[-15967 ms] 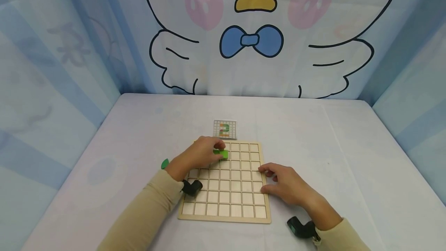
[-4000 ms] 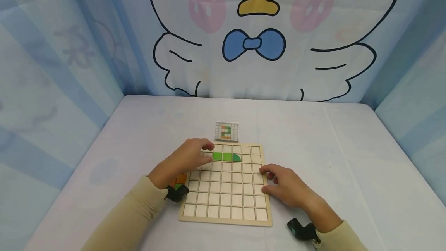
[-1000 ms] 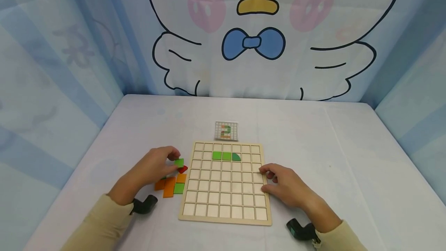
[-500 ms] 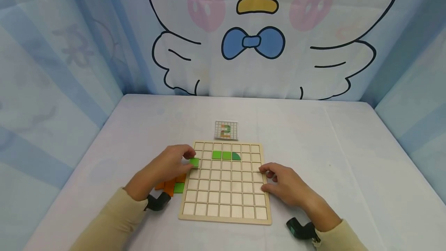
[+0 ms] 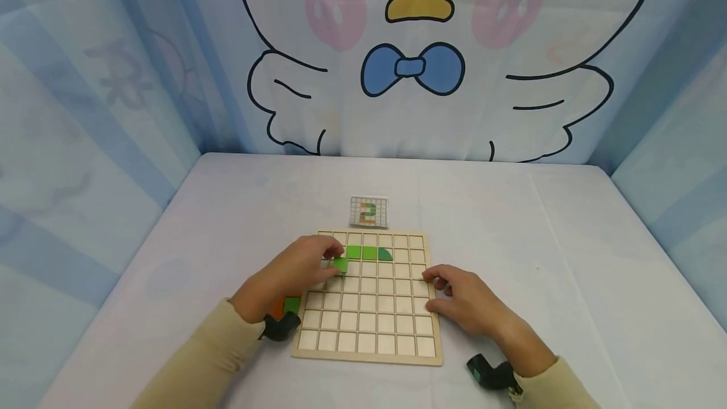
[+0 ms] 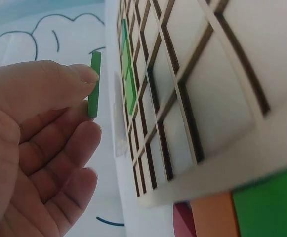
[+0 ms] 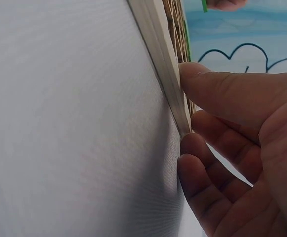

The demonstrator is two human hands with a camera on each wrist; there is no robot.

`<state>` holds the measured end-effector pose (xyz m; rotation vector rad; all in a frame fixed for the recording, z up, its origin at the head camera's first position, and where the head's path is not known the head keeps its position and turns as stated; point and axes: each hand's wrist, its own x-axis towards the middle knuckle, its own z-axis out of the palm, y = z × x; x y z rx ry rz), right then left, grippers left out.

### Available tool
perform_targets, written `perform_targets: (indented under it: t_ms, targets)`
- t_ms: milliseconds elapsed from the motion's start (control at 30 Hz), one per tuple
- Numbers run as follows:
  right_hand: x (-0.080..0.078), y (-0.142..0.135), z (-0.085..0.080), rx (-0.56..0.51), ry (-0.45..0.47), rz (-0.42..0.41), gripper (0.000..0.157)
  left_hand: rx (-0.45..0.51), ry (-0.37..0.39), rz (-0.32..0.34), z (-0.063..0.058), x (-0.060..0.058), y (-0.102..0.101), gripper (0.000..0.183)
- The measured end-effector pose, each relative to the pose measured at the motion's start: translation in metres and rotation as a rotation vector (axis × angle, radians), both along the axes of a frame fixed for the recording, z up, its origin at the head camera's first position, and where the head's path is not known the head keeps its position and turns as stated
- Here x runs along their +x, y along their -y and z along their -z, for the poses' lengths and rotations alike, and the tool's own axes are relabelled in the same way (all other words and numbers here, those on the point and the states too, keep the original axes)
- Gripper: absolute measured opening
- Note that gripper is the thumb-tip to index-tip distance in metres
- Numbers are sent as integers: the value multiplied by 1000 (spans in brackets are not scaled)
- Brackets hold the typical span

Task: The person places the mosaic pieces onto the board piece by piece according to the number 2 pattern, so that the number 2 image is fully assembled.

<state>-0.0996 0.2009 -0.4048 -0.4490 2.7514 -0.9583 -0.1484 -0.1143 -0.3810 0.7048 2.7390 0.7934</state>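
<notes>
While the left hand pinches a green square tile above the grid board, near three green pieces, the right hand touches the board's edge, thumb and fingers standing apart.

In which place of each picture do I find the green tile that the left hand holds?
Head: tile slightly left of centre, below the middle, pinched by the left hand.
Left wrist: tile left of centre, upper half, nearly edge-on.
Right wrist: tile at the top edge, right of centre.
Shared landmark: the board.
</notes>
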Motion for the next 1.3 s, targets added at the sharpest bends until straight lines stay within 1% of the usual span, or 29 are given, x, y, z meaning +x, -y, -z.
perform_targets:
  t_ms: [233,333,433,633,767,967,1300]
  targets:
    - [0,0,0,-2,-5,1,40,8,-81,72,1,-2,-14,24]
    - [0,0,0,-4,-5,-1,40,7,-102,85,3,-3,-19,24]
    - [0,-1,0,-7,-5,-1,40,10,-98,84,4,-4,-25,24]
    - [0,0,0,-6,-7,2,40,18,-45,65,5,-6,-36,24]
    - [0,0,0,-2,-4,9,40,20,-27,68,6,-8,-43,25]
    - [0,1,0,6,-2,16,40,20,-41,92,11,-11,-51,25]
    - [0,0,1,2,-14,5,39,-3,-47,107,16,-13,-59,22]
